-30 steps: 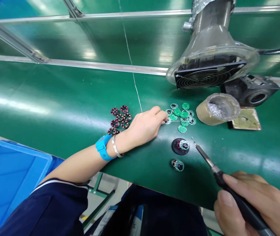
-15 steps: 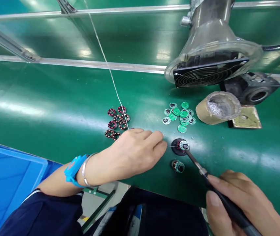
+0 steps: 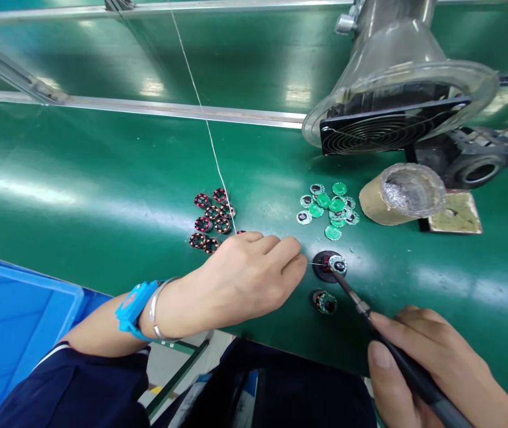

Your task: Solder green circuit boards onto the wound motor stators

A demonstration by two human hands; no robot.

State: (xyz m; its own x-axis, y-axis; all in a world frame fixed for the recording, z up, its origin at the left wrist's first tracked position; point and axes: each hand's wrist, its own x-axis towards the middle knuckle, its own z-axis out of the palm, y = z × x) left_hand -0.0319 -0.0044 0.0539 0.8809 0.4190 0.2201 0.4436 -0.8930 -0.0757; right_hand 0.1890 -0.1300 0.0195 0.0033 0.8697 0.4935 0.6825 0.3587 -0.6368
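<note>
My left hand (image 3: 249, 276) is closed on solder wire (image 3: 212, 142), which hangs from above; its thin end comes out by the fingertips and reaches the work. In my right hand (image 3: 441, 362) is a soldering iron (image 3: 397, 351), its tip touching a small round circuit board (image 3: 338, 264). That board lies tilted on a red coil, which sits on a dark round base (image 3: 320, 272). Just below stands a copper coil with a circuit board (image 3: 325, 302) on top. Left of my left hand are several wound coils (image 3: 212, 212), partly hidden by it.
Several loose round circuit boards (image 3: 336, 205) lie beyond the work. A tan cup (image 3: 379, 199) with silvery residue stands at right, beside a yellowish sponge (image 3: 457, 214) and a black iron holder (image 3: 481, 160). A fume hood with fan (image 3: 376, 131) hangs above. A blue bin (image 3: 17, 345) is at left.
The iron's tip has shifted slightly left and down along the board's edge, towards the wire end. The left hand keeps its hold, and the whole view has shifted a little.
</note>
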